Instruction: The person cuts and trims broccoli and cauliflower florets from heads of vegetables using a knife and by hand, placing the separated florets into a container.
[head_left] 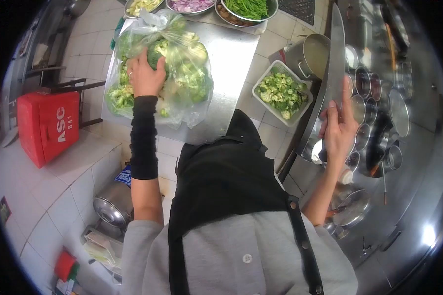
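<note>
My left hand (147, 73), with a black sleeve at the wrist, has its fingers curled round a dark green head of broccoli (156, 53) at the opening of a clear plastic bag (194, 105). Pale green broccoli heads (194, 51) fill the bag, which lies on a steel table (226, 73). Off to the right, my right hand (338, 127) grips a large kitchen knife (336, 54). Its wide blade points away from me, the index finger stretched along it. The handle is mostly hidden in my hand.
A white basket (257, 90) of cut broccoli stands right of the table, by a metal pot (316, 54). Bowls of chopped onion (191, 5) and cut green vegetables (248, 7) line the far edge. Steel cups and pans crowd the right counter (413, 162). A red box (49, 125) sits left.
</note>
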